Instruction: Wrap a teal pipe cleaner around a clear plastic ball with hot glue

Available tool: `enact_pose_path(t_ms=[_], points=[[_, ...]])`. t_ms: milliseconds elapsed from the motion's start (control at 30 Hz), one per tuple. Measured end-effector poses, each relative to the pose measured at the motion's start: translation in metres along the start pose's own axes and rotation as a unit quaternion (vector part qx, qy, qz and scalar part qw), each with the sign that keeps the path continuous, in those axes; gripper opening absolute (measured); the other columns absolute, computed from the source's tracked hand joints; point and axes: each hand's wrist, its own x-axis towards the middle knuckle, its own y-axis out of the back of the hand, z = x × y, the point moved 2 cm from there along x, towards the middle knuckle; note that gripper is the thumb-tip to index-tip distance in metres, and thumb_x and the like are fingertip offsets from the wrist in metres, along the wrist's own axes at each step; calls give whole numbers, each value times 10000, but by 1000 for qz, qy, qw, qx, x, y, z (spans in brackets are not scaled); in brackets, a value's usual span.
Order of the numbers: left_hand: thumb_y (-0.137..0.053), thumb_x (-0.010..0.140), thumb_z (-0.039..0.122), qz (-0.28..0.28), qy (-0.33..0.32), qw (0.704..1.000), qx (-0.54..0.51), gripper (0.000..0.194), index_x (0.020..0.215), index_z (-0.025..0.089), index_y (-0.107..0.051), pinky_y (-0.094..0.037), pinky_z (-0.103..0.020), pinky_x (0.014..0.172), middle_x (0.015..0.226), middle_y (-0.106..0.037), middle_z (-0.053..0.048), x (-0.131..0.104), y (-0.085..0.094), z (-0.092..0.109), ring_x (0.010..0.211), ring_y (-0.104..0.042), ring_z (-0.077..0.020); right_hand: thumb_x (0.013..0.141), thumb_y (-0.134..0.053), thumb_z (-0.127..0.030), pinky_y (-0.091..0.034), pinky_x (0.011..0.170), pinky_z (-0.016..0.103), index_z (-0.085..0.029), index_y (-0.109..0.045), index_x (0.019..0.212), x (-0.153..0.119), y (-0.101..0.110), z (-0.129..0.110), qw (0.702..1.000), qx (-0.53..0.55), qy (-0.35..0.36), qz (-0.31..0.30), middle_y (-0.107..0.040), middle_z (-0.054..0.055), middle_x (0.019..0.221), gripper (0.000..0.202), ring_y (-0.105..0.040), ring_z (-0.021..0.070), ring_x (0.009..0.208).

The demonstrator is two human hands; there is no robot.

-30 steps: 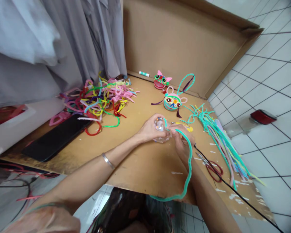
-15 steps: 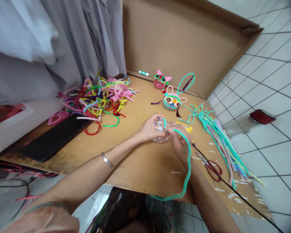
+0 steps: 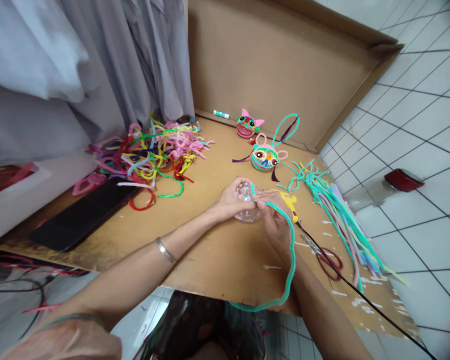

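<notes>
My left hand is closed around a clear plastic piece, rounded like the bottom of a bottle; part of it is hidden by the fingers. A long teal pipe cleaner lies along the rim of that piece. My right hand pinches the pipe cleaner against the rim between thumb and fingers. From there its free length loops over my right wrist and hangs past the table's front edge. Just beyond my right hand lies a yellow glue gun, partly covered by the hand.
Loose coloured pipe cleaners and a black phone-like slab lie left. Two decorated animal heads and a glue stick stand at the back. Right are a pipe-cleaner bundle, red-handled scissors and a black cord.
My right hand has shifted slightly, uncovering more of the yellow glue gun. Both hands keep their hold on the plastic piece and the pipe cleaner. The view has moved a little.
</notes>
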Motion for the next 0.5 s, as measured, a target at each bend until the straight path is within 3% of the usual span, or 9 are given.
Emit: enact_pose_path(t_ms=[167, 267, 500], points=[[-798, 467, 217, -5, 19, 999, -44, 601, 1017, 202, -556, -506, -279, 828, 863, -630, 51, -3, -3, 6, 802, -603, -129, 965, -563, -236, -576, 871, 396, -276, -698, 863, -2, -1, 0, 1000, -13, -15, -2, -757, 31, 885, 174, -717, 217, 887], [-784, 480, 224, -5, 24, 999, -34, 570, 1005, 207, -563, -490, -263, 779, 830, -613, 58, -4, -3, 7, 774, -582, -123, 979, -540, -254, -578, 853, 394, -259, -688, 876, -5, -2, 3, 999, -10, -44, -1, -757, 39, 897, 180, -716, 212, 884], [-793, 493, 242, -1, 20, 1000, -13, 569, 1018, 208, -577, -475, -263, 772, 827, -608, 60, -4, -3, 3, 770, -572, -123, 966, -553, -231, -560, 841, 391, -248, -705, 880, -8, -3, 7, 999, 13, -38, 8, -754, 22, 895, 176, -708, 204, 876]])
